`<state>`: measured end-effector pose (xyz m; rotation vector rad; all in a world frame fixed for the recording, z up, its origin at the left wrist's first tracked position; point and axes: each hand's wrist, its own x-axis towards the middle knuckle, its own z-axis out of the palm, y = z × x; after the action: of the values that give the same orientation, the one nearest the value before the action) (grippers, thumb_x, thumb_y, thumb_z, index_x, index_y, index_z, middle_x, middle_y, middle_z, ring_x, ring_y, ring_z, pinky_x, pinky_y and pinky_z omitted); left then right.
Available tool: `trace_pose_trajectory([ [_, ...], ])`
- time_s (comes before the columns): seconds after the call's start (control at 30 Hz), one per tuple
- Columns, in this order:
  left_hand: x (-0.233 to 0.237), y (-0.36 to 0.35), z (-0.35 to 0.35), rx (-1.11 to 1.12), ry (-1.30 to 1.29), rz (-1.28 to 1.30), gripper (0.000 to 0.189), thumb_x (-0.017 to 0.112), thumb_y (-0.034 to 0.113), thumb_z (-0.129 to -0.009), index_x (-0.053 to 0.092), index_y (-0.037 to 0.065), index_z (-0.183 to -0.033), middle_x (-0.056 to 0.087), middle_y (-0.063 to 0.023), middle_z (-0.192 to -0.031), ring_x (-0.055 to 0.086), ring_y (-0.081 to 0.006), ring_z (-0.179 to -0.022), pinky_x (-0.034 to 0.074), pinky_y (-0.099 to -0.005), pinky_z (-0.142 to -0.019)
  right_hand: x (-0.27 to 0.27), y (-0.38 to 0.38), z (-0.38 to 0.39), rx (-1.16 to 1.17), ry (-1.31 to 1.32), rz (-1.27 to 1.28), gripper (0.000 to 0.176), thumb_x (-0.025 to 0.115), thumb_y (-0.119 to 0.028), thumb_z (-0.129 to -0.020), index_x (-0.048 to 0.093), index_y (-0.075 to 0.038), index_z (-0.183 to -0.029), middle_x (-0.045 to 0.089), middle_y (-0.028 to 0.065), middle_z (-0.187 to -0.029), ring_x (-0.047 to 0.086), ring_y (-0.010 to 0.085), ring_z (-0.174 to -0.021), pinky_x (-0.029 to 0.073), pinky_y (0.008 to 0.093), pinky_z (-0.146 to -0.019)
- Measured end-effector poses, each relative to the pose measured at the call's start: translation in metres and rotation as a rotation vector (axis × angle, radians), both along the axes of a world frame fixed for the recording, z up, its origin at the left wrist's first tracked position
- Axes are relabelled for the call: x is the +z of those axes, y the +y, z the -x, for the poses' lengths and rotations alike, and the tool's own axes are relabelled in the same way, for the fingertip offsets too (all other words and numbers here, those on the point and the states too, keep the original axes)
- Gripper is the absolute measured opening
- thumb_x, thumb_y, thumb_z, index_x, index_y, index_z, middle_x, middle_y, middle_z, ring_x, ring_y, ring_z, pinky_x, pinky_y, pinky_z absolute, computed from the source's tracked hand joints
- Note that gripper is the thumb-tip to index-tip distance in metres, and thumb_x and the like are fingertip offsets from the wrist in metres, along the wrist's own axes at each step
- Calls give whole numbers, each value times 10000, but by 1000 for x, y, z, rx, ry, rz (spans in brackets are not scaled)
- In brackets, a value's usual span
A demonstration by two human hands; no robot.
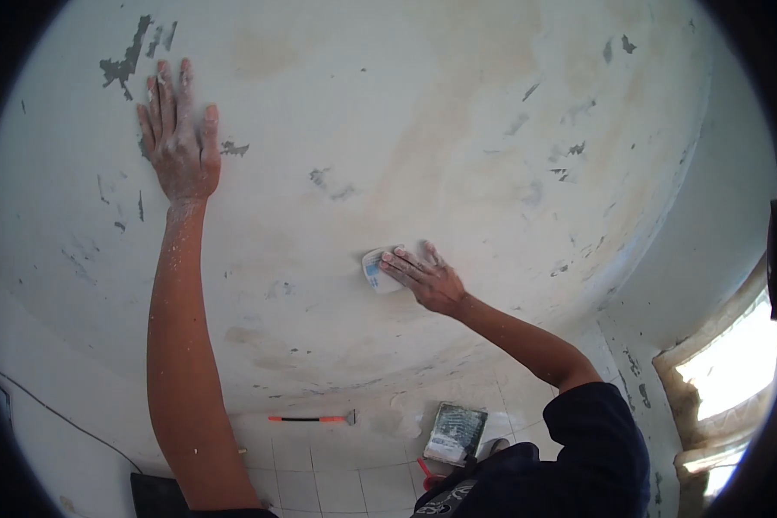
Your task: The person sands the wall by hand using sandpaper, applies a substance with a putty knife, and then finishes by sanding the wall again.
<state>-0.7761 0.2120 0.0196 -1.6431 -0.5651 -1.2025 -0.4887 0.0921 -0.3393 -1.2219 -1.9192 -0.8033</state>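
My left hand (181,151) lies flat on the pale wall (319,104), fingers stretched upward and dusted with white powder. Grey patches of flaked paint (126,59) show just above and beside it. Lower and to the right, my right hand (430,281) presses a small sheet of sandpaper (376,270) against the wall. Its white backing with blue print faces me, and the fingers cover its right part. White dust coats these fingers too.
On the tiled floor below lie a scraper with an orange and black handle (311,420) and a dusty dark tray-like slab (456,433). A red object (429,476) sits near my body. A bright curtained window (734,363) is at right; a black cable (60,414) runs at left.
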Motion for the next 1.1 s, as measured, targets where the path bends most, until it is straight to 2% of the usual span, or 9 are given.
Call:
trace_pose_trajectory([
  [0.13,3,-3,-3,24,-12,15,633,290,487,-1094,283,211,-1664,252,-95,-1725,197,-307,-1600,82,-503,-1304,96,-5,-56,-258,287,-250,618,528,-45,-935,498,-102,-1550,469,75,-1625,370,269,-1546,95,661,-1257],
  [0.27,4,-3,-3,21,-9,19,633,285,482,-1095,286,201,-1662,253,-103,-1724,190,-310,-1601,78,-498,-1305,47,22,-45,-82,425,-390,622,554,-46,-929,497,-115,-1545,475,65,-1621,384,254,-1538,190,664,-1242],
  [0.33,2,-5,-3,41,-15,33,634,280,480,-1097,286,193,-1662,255,-104,-1723,189,-309,-1601,81,-498,-1304,-17,-8,-20,-41,-67,51,666,572,-84,-925,471,-178,-1576,429,32,-1653,360,235,-1550,197,646,-1253],
  [0.4,0,-6,-2,30,-9,38,633,281,476,-1098,284,190,-1663,254,-102,-1724,188,-306,-1602,83,-500,-1303,-13,-8,-41,-39,-153,-67,684,576,-72,-908,471,-170,-1576,414,23,-1662,344,230,-1558,178,626,-1265],
  [0.6,3,-7,-2,31,-16,41,625,318,448,-1090,297,192,-1659,267,-103,-1720,209,-313,-1597,102,-516,-1301,68,17,-64,-189,413,-455,639,509,-51,-972,407,-98,-1601,423,115,-1648,348,337,-1546,79,599,-1279],
  [0.67,5,-9,-5,11,-16,38,624,338,444,-1082,301,207,-1659,276,-98,-1716,220,-314,-1593,116,-526,-1301,-38,-6,-3,4,-36,134,652,446,-124,-1005,312,-110,-1643,361,123,-1677,334,304,-1551,229,527,-1286],
  [0.7,3,-11,-5,28,-14,48,619,334,435,-1085,299,208,-1659,273,-100,-1717,219,-315,-1593,118,-526,-1301,-74,-36,23,-421,-529,-235,667,404,-152,-1016,249,-118,-1664,334,120,-1688,298,273,-1568,246,476,-1290],
  [0.77,6,-11,-3,36,-25,30,613,330,426,-1087,297,209,-1660,269,-101,-1718,219,-316,-1593,120,-525,-1300,-103,-83,31,149,-355,425,753,496,-154,-959,237,-130,-1665,267,107,-1715,252,261,-1587,184,481,-1309],
  [1.1,-13,-13,-15,40,-91,111,638,332,409,-1103,244,126,-1668,222,-144,-1727,163,-334,-1606,85,-515,-1300,-125,-262,-14,-55,1023,677,275,562,-119,-1032,681,26,-1233,671,306,-1230,612,465,-1224,495,474,-1030],
])
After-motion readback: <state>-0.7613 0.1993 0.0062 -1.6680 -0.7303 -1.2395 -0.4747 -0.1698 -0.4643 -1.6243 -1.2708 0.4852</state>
